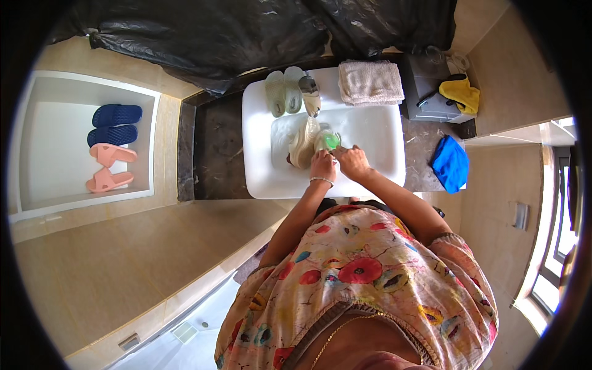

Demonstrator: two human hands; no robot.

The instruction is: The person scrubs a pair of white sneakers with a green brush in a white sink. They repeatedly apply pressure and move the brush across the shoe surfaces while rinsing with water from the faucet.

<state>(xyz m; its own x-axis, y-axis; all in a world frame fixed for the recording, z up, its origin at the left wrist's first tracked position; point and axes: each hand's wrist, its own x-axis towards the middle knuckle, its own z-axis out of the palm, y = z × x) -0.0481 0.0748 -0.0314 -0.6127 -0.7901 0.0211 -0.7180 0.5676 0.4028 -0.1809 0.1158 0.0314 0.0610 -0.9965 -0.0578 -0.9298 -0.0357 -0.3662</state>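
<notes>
In the white washbasin point(377, 180), my left hand point(323, 165) is closed on the near end of a pale shoe point(320, 141). A bright green object point(331, 140), possibly a brush, shows at the shoe's opening. My right hand point(352, 162) is curled beside the left, fingertips at the near edge of the green object. The fingers hide most of that contact. Against the pale shoe's left side rests a chunky beige shoe point(303, 145), tilted in the bowl.
Pale translucent slippers point(284, 92) and a dark-and-cream brush-like object point(311, 96) lie on the basin's back ledge, beside a folded towel point(371, 82). A grey box point(423, 88), yellow cloth point(460, 95) and blue cloth point(450, 164) are right. Blue point(115, 115) and pink slippers point(111, 179) occupy a niche left.
</notes>
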